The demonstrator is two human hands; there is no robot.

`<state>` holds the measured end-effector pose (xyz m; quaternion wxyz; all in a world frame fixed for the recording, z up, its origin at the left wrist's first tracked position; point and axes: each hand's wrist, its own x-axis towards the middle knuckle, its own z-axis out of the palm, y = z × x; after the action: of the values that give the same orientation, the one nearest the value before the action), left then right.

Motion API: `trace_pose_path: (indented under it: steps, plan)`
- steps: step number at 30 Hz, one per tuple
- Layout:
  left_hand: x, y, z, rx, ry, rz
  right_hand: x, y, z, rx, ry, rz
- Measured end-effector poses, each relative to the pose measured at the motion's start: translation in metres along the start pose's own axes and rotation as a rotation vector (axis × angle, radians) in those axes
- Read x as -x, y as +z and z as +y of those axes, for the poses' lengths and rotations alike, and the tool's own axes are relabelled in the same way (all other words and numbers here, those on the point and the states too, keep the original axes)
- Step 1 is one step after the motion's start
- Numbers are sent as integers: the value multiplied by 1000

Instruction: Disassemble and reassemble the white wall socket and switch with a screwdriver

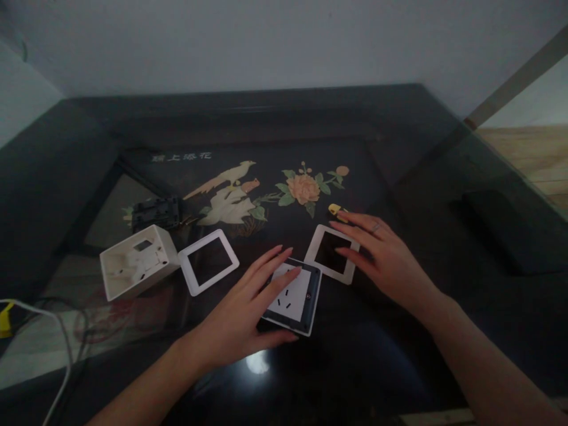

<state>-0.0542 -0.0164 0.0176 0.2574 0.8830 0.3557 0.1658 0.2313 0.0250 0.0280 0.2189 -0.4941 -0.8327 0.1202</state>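
Observation:
My left hand (248, 313) lies across a wall socket (289, 299), a white panel with slots set in a dark frame on a white box. Its thumb is at the near edge and its fingers reach over the far side, gripping it. My right hand (377, 248) has its fingers stretched over a white square cover frame (316, 245), which touches or nearly touches the socket's right corner. At the fingertips lies a small yellow tool (336, 209); whether they touch it I cannot tell.
To the left lie a second white cover frame (189, 273), an open white mounting box (137, 281) and a dark plastic part (155, 213). A white cable (64, 337) and a yellow object (5, 320) are at the lower left. A black flat object (506, 231) lies right on the glossy table.

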Motion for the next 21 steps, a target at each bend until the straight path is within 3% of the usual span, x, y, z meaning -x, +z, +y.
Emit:
trace_pose_path:
  steps: [2,7,11,15,18,21]
  plan:
    - [0,-2,1,-23,-14,8,-2,-1,10,87,106,103]
    - [1,-7,4,-103,-43,19,-8,11,32,198,184,130]
    - [1,-12,4,-123,-86,16,-11,15,31,218,196,146]
    - [0,-11,3,-150,-129,73,-8,3,26,229,228,176]
    - [0,-3,4,-111,-119,124,-5,-16,16,54,285,367]
    - [1,8,5,-26,-149,153,-1,-31,-5,-439,362,646]
